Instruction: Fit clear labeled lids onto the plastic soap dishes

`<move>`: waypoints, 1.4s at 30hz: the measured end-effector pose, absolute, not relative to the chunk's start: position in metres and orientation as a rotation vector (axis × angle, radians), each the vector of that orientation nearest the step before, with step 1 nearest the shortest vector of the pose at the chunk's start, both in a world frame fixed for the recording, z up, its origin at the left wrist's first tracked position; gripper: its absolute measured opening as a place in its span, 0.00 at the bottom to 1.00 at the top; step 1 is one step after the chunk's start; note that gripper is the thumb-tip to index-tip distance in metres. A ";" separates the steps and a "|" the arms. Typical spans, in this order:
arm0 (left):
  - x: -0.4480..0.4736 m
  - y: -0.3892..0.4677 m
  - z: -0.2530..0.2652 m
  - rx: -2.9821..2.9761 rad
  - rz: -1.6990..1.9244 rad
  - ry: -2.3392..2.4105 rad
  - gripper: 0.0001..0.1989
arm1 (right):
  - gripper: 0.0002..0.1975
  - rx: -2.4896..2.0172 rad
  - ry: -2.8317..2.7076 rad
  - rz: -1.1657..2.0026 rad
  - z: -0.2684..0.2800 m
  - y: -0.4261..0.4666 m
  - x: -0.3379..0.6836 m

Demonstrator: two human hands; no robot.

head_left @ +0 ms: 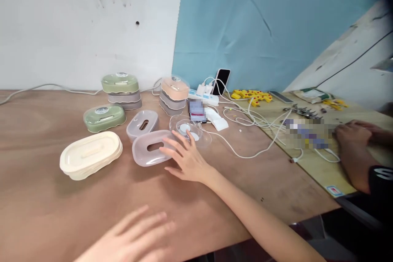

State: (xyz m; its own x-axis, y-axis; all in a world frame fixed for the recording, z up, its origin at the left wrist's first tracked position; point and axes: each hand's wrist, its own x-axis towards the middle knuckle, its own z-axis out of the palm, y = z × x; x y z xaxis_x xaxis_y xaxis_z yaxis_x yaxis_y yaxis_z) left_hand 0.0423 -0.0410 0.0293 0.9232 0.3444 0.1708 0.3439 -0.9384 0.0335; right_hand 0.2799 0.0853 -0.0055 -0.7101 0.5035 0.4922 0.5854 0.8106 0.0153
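Note:
My right hand (187, 159), fingers spread, reaches over the right end of a translucent lilac oval piece with a slot in its middle (143, 157). Whether it touches that piece cannot be told. A second lilac slotted piece (135, 129) lies just behind. Beyond my fingertips are clear plastic lids (175, 122) with round white stickers. My left hand (132, 235), slightly blurred, hovers low over the near part of the table with its fingers apart and nothing in them. To its upper left lies a stack of cream oval trays (92, 151).
Behind stand a green lidded box (104, 118), a stack topped with green (119, 84) and one topped with peach (175, 88). White cables, a power strip (204, 97), an upright phone (221, 81) and yellow parts (251, 95) lie rightward. Another person's hands (353, 133) rest far right.

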 end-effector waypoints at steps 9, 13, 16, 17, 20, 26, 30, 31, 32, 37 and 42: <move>-0.073 0.027 0.042 2.464 0.345 2.043 0.32 | 0.07 -0.663 -2.270 -0.338 -0.022 0.092 0.270; -0.081 0.038 0.030 2.177 0.459 2.082 0.36 | 0.08 -0.688 -2.118 -0.240 -0.019 0.089 0.270; -0.078 0.039 0.034 2.130 0.536 2.079 0.37 | 0.10 -0.687 -1.996 -0.164 -0.015 0.085 0.271; -0.076 0.038 0.037 2.122 0.564 2.066 0.36 | 0.11 -0.681 -1.961 -0.148 -0.013 0.083 0.271; -0.063 0.031 0.045 2.079 0.672 1.920 0.37 | 0.14 -0.653 -1.885 -0.101 -0.008 0.078 0.271; -0.011 0.014 0.022 1.992 0.654 1.420 0.53 | 0.15 -0.529 -1.917 -0.045 -0.003 0.064 0.264; 0.015 0.017 -0.003 1.838 0.807 1.299 0.55 | 0.14 -0.498 -2.061 -0.025 -0.005 0.059 0.259; 0.018 0.019 -0.007 1.815 0.840 1.293 0.55 | 0.14 -0.496 -2.102 -0.017 -0.006 0.059 0.258; 0.019 0.022 -0.010 1.796 0.862 1.288 0.56 | 0.13 -0.490 -2.143 -0.012 -0.007 0.060 0.258; 0.014 0.033 -0.016 1.769 0.899 1.174 0.56 | 0.10 -0.435 -2.282 -0.018 -0.012 0.065 0.258; 0.008 0.035 -0.017 1.700 0.934 1.078 0.54 | 0.10 -0.393 -2.367 -0.008 -0.015 0.060 0.253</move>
State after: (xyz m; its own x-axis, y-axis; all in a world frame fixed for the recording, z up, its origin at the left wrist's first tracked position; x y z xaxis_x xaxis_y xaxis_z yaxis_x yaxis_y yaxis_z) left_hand 0.0079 0.0346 -0.0173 0.3376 0.9323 0.1299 0.2616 -0.2254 0.9385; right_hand 0.2528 0.0605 -0.0154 -0.6903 0.2780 0.6680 0.2827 0.9535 -0.1047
